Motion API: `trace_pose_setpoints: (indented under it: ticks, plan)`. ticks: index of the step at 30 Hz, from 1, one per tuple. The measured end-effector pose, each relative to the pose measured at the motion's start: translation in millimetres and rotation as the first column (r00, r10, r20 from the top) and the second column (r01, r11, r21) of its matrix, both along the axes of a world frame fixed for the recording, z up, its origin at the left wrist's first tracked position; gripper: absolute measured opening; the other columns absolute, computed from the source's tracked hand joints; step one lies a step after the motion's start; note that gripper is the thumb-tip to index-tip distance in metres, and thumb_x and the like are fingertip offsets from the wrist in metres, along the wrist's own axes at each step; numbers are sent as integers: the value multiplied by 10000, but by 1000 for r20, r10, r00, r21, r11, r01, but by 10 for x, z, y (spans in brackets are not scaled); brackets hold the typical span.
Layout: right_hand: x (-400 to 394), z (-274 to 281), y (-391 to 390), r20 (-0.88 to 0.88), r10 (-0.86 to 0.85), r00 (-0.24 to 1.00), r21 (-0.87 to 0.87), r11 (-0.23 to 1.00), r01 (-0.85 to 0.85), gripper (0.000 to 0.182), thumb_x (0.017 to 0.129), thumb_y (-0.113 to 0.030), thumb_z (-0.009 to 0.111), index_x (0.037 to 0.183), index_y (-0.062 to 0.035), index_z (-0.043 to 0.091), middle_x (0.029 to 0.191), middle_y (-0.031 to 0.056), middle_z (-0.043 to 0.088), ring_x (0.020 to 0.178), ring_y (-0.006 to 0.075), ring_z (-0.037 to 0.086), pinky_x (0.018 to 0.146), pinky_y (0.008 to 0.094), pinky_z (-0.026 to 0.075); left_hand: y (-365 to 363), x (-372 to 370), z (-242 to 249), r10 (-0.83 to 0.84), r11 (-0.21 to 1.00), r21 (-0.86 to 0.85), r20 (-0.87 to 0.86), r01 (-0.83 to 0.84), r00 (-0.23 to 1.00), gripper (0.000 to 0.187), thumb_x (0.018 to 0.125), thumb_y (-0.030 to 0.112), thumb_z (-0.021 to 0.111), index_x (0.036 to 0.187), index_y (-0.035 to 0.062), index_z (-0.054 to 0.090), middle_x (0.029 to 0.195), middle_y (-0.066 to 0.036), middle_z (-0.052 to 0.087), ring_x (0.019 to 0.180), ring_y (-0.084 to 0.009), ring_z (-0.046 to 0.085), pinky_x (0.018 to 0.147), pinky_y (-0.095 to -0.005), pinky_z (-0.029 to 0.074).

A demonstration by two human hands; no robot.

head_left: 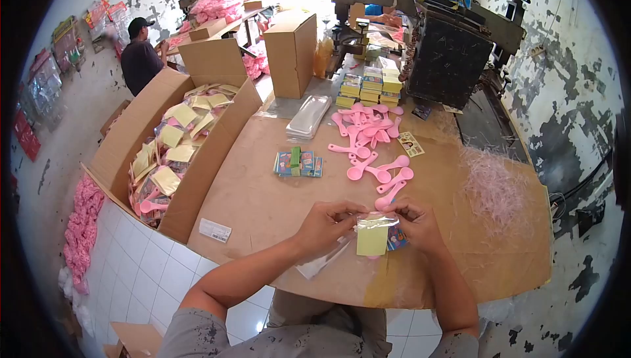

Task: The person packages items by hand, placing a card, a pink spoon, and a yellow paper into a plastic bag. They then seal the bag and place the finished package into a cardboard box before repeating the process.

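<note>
the left hand and right hand pinch the top of a clear bag in their fingers, over the near part of the counter; a pale yellow card shows in it. pink scoops lie just beyond, left of them banded cards, and farther left an open carton.

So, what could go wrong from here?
The clear bag, pinched near its far end by the left hand and right hand, might slip or crease, as the plastic looks thin. The nearest pink spoon, close to the right hand, could get knocked. The packets heaped in the open carton might slide if it were bumped.
</note>
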State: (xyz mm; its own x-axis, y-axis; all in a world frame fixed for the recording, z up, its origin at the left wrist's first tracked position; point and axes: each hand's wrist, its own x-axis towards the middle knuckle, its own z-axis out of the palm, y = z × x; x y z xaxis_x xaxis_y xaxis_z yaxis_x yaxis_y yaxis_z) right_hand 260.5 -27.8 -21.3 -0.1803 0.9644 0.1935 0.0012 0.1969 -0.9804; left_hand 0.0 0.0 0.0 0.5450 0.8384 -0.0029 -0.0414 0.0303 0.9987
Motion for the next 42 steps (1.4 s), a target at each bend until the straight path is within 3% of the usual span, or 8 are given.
trace_pose_setpoints:
  ticks: [2, 11, 18, 24, 29, 33, 36, 42]
  plan:
    - [9, 30, 34, 1, 1, 1000, -11, 1000, -1, 161, 966, 49, 657, 1103, 19, 736, 1117, 70, 693, 1011, 139, 692, 905, 294, 559, 37, 11, 24, 6, 998, 63, -8, -5, 1000, 234, 1018, 34, 637, 1237, 8, 714, 1024, -62, 770, 898, -82, 703, 743, -253, 572]
    - [-25, 74, -32, 23, -1, 1000, -18, 1000, 1, 145, 959, 31, 683, 1085, 1, 748, 1058, 29, 680, 906, 85, 640, 805, 254, 518, 23, -9, -48, -7, 1000, 24, -10, 7, 1000, 227, 1015, 13, 613, 1211, -9, 725, 1050, -54, 762, 904, -76, 681, 790, -269, 565]
    - [6, 50, -22, -3, 39, 999, 50, 998, -39, 152, 959, 24, 676, 1086, 5, 758, 1076, 36, 680, 934, 102, 657, 822, 262, 525, 59, -23, -90, -30, 999, 27, 41, 29, 999, 248, 1007, 3, 611, 1229, -11, 721, 1077, -54, 758, 903, -89, 683, 796, -263, 564]
    - [-3, 89, -33, -15, 30, 999, -8, 1000, -30, 182, 956, 33, 660, 1107, 7, 757, 1070, 47, 695, 930, 96, 655, 824, 264, 532, 51, -45, -70, -47, 999, 23, 12, 47, 999, 247, 1000, -14, 604, 1216, -31, 722, 1091, -78, 751, 939, -96, 694, 801, -260, 579]
    - [-1, 110, -29, 67, 7, 998, 23, 1000, -9, 159, 966, 3, 658, 1085, 20, 761, 1071, 52, 697, 925, 98, 652, 815, 261, 529, 55, -19, -38, -32, 999, 45, 25, 31, 999, 240, 999, -10, 594, 1195, -48, 727, 1093, -91, 744, 947, -113, 694, 815, -276, 593]
    - [-8, 131, -31, 15, 27, 1000, 9, 1000, -27, 151, 974, -21, 660, 1070, 33, 763, 1042, 53, 702, 918, 96, 650, 808, 259, 527, 66, -24, -33, -15, 1000, 26, 8, 15, 1000, 240, 1006, 17, 588, 1188, -47, 731, 1101, -97, 742, 946, -119, 694, 815, -285, 595]
    - [-20, 101, -20, 94, -23, 995, 21, 1000, 22, 148, 972, -46, 688, 1075, 24, 768, 1001, 41, 710, 876, 84, 652, 778, 254, 530, 68, -14, -21, -11, 1000, 6, 27, 11, 1000, 231, 1022, 64, 611, 1181, -50, 733, 1079, -98, 748, 934, -119, 695, 803, -284, 594]
    - [-46, 45, -39, -5, 4, 1000, -125, 992, -4, 154, 971, -77, 735, 1097, 9, 758, 997, 15, 731, 841, 62, 659, 736, 239, 538, 84, 20, -49, 10, 997, -80, -6, -10, 1000, 233, 1015, 130, 694, 1163, -44, 743, 1008, -88, 766, 864, -108, 702, 748, -257, 578]
